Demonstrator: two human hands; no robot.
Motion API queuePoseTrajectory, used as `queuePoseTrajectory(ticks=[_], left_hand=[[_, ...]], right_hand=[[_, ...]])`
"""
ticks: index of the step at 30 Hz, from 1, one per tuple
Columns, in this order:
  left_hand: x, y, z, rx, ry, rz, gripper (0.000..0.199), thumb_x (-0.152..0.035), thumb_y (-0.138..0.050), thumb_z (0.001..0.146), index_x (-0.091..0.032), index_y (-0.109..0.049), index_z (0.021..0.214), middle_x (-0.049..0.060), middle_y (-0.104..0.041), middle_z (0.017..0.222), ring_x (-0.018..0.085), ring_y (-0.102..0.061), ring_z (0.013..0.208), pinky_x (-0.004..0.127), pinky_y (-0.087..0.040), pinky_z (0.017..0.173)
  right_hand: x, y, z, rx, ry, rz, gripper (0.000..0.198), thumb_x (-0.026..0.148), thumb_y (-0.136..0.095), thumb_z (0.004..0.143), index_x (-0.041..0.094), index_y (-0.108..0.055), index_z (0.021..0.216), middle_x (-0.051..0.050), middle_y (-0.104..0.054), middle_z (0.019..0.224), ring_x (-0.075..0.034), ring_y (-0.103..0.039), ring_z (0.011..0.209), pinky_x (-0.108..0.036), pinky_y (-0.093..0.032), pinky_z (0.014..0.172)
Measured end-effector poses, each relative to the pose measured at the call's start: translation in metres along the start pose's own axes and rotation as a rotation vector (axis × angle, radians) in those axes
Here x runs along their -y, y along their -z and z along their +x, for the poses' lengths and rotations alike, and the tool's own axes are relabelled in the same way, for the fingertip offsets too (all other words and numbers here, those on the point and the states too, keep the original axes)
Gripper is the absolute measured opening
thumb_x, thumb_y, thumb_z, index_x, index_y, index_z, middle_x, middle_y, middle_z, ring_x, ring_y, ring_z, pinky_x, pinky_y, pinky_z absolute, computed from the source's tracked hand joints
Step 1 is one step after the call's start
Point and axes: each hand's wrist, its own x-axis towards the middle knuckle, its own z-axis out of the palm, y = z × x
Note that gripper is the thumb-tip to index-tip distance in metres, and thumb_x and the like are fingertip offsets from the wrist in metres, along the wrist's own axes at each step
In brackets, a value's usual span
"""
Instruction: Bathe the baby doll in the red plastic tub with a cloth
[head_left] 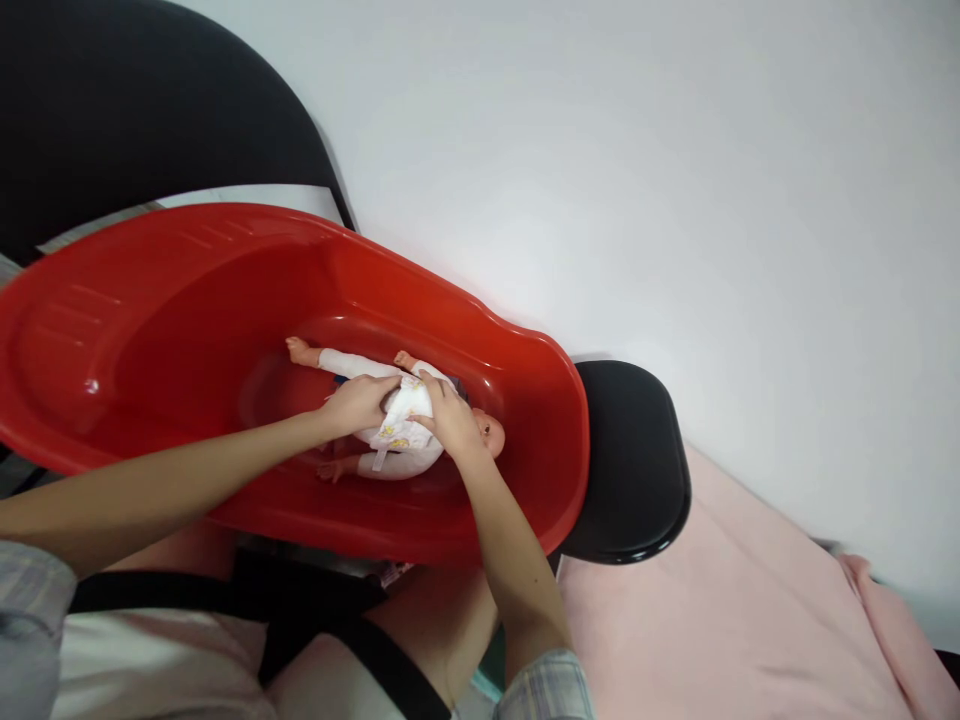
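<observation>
A baby doll (403,463) in white long-sleeved clothing lies on its back in a red baby bathtub (187,420). Its head is to the right and one leg stretches to the left. Over the doll's middle is a white diaper (407,412) with yellow print and a small tab at its lower edge. My left hand (362,403) grips the diaper's left side, fingers curled at its top edge. On the other side my right hand (450,412) holds the diaper's right edge between thumb and fingers, close to the doll's head. Some fingertips are hidden.
Right of the tub is a black rounded seat or stool top (630,460). A pink cloth-covered surface (735,600) spreads at the lower right. At the upper left stands a large black chair back (135,100), and a white wall (637,180) rises behind the tub.
</observation>
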Motion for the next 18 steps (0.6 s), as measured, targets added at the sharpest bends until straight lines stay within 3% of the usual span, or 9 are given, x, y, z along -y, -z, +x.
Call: queuePoseTrajectory(ticks=[5,11,18], left_hand=[[-0.002,0.002,0.000,0.021,0.016,0.019,0.056,-0.039,-0.065,0.090,-0.015,-0.072,0.140,0.014,-0.083,0.108,0.036,-0.079,0.096,0.035,-0.054,0.082],[0.004,-0.002,0.002,-0.012,0.019,-0.039,0.059,-0.043,-0.068,0.089,-0.015,-0.072,0.140,0.016,-0.083,0.113,0.038,-0.079,0.097,0.039,-0.055,0.083],[0.001,-0.001,0.001,0.009,0.033,-0.022,0.053,-0.047,-0.067,0.092,-0.015,-0.072,0.134,0.017,-0.082,0.111,0.041,-0.079,0.098,0.040,-0.055,0.083]], right_hand=[[-0.009,-0.005,0.004,-0.018,0.117,-0.036,0.080,0.017,-0.075,0.102,0.020,-0.043,0.175,-0.017,-0.042,0.179,-0.028,-0.046,0.165,-0.049,-0.046,0.134],[-0.014,-0.007,0.002,-0.058,0.171,-0.063,0.083,0.014,-0.066,0.105,0.019,-0.032,0.181,-0.017,-0.027,0.186,-0.028,-0.037,0.170,-0.048,-0.044,0.136],[-0.010,-0.008,0.001,-0.054,0.079,-0.053,0.081,0.015,-0.062,0.106,0.022,-0.033,0.181,-0.017,-0.044,0.177,-0.027,-0.052,0.160,-0.046,-0.050,0.130]])
